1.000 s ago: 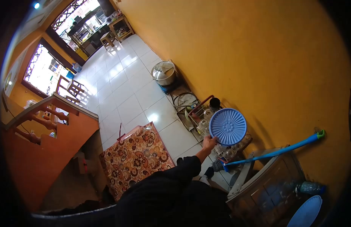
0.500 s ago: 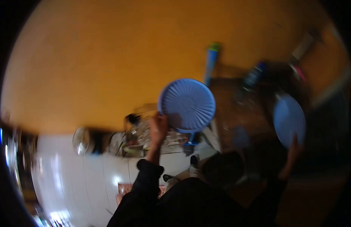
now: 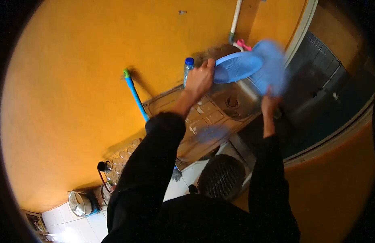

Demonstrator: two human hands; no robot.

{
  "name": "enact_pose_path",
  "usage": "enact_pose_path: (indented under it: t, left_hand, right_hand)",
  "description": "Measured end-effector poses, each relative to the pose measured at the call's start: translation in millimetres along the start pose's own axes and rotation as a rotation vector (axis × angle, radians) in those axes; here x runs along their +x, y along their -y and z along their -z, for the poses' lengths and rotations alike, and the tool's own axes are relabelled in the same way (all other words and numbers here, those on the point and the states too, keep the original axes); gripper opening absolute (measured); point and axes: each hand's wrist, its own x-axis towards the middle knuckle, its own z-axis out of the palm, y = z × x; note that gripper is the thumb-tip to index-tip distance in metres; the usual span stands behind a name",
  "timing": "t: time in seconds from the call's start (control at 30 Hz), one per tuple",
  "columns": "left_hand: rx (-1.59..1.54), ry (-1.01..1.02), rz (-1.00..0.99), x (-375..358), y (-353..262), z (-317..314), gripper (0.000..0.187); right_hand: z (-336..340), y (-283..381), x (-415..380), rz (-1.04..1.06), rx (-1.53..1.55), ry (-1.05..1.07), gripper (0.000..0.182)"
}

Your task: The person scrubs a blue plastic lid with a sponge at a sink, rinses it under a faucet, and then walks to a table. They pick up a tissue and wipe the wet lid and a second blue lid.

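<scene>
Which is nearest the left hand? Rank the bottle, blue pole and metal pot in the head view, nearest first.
1. Bottle: partly behind the left hand.
2. Blue pole: farther left in the picture.
3. Metal pot: far lower left.

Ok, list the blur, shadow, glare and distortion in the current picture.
Head view: the right disc, in the right hand, is motion-blurred, the left disc, in the left hand, sharper; head view: the pole throws a soft shadow on the wall; head view: glare whitens the floor at lower left; head view: fisheye corners go black.
</scene>
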Motion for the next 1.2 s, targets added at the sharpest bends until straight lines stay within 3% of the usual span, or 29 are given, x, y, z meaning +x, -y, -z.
enact_pose_path:
  t: [0.03, 0.07, 0.13, 0.17, 0.2, 0.23, 0.3, 0.33, 0.37, 0.4, 0.43, 0.53, 0.63, 0.7, 0.73, 0.8, 0.93, 1.07, 1.2]
  left_hand:
    - [0.122, 0.170, -0.032, 7, 9, -24, 0.015]
    - [0.154, 0.227, -0.053, 16, 9, -28, 0.017]
    - [0.131, 0.170, 0.000, 29, 6, -20, 0.018]
    - [0.106, 0.125, 0.046, 29, 4, -15, 0.020]
    - [0.056, 0.141, 0.126, 30, 2, -6, 0.021]
    - [0.022, 0.148, 0.214, 30, -1, 4, 0.021]
    - [0.029, 0.090, 0.273, 17, -6, 11, 0.019]
    - [0.018, 0.246, 0.350, 9, -6, 18, 0.016]
    - [-0.083, -0.019, 0.509, -7, -3, -6, 0.013]
    - [-0.241, 0.078, 0.600, -24, 5, -24, 0.014]
    - [-0.300, -0.011, 0.703, -45, -1, -20, 0.019]
    - [-0.437, -0.272, 0.634, -127, -12, 31, 0.021]
    - [-1.142, -0.140, 1.001, -225, -22, 101, 0.021]
    - [-1.118, -0.374, 1.105, -320, -23, 84, 0.024]
    - [-1.266, -0.351, 1.368, -340, -37, 133, 0.025]
    - [-1.227, -0.674, 1.467, -419, -54, 148, 0.024]
    - [-0.867, -1.053, 1.824, -527, -100, 209, 0.018]
    - [-0.653, -1.309, 1.844, -596, -128, 252, 0.017]
    - [-0.501, -1.626, 1.874, -644, -128, 280, 0.014]
  right_hand:
    - [-8, -26, -14, -0.224, -0.301, 0.475, 0.047]
    - [-14, -52, -28, -0.230, -0.309, 0.491, 0.047]
    - [-29, -85, -36, -0.136, -0.223, 0.223, 0.054]
    - [-34, -93, -28, -0.156, -0.383, 0.046, 0.051]
    - [-10, -62, -5, -0.421, -0.048, 0.264, 0.048]
    - [-10, -67, 8, -0.313, -0.040, 0.233, 0.047]
    - [-4, -113, 13, 0.291, -0.310, 0.136, 0.045]
    - [-1, -138, 12, 0.614, -0.460, 0.044, 0.044]
    - [6, -127, 8, 0.582, -0.370, -0.030, 0.043]
    - [12, -109, -9, 0.490, -0.243, 0.004, 0.042]
    - [11, -91, -30, 0.430, -0.146, 0.061, 0.042]
    - [2, -41, -107, 0.374, 0.057, 0.303, 0.040]
    - [0, 0, -185, 0.372, 0.242, 0.638, 0.039]
    - [-2, 19, -238, 0.355, 0.329, 0.896, 0.037]
    - [0, 30, -263, 0.351, 0.367, 1.023, 0.037]
    - [1, 51, -314, 0.355, 0.422, 1.287, 0.036]
    - [11, 98, -399, 0.382, 0.471, 1.743, 0.034]
    - [26, 148, -461, 0.441, 0.486, 2.058, 0.032]
    - [26, 189, -509, 0.503, 0.488, 2.210, 0.031]
